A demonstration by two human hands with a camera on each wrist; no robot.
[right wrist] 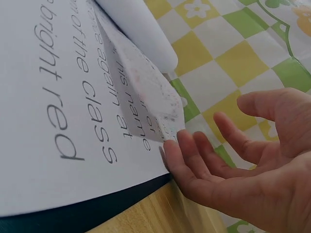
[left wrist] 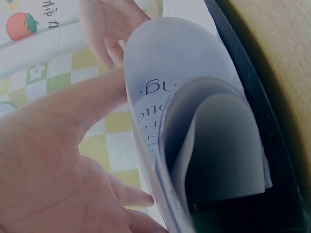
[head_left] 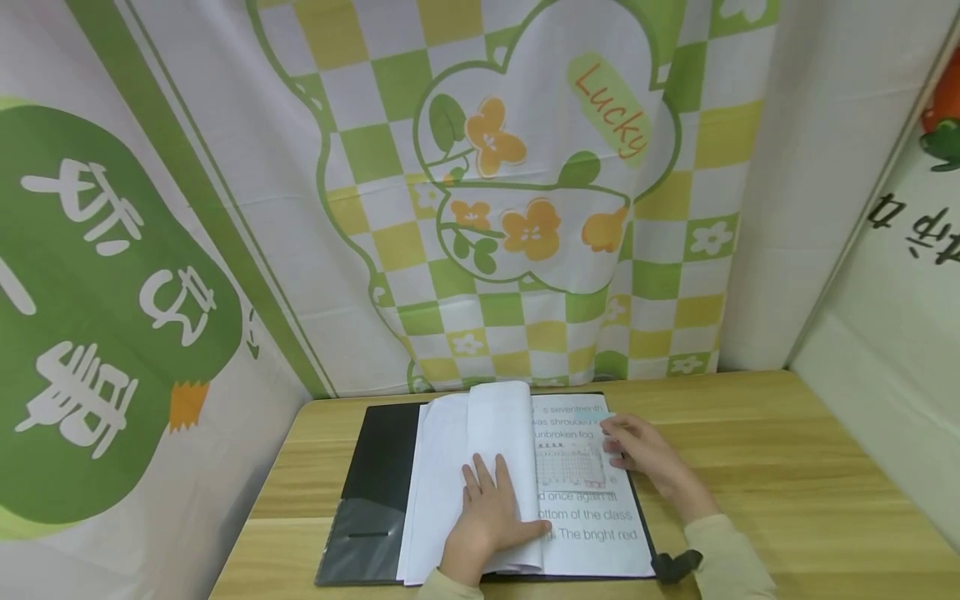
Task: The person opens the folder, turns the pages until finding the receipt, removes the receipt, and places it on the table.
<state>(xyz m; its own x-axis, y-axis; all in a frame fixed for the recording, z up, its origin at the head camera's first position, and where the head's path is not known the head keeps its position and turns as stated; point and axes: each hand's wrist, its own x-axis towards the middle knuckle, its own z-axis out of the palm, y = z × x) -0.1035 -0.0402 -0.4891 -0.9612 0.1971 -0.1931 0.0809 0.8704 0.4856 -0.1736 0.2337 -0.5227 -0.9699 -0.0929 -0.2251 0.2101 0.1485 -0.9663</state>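
Note:
A black folder (head_left: 378,492) lies open on the table, with printed pages inside. Its turned pages (head_left: 498,408) curl over to the left in a loose roll. My left hand (head_left: 487,517) rests on this roll, fingers spread. On the right-hand printed page (head_left: 592,537) is a small, thin, see-through sheet (head_left: 570,467) with a printed grid. In the right wrist view that small sheet (right wrist: 150,85) slants up off the page. My right hand (head_left: 648,454) is at the page's right edge, its fingertips right at the sheet's corner and the thumb apart from them.
The folder lies on a wooden table (head_left: 735,450), near the table's front. Behind the table hangs a checked green and yellow cloth (head_left: 525,317). A printed white and green cloth (head_left: 112,333) covers the left side. A black strap (head_left: 675,567) is by my right wrist.

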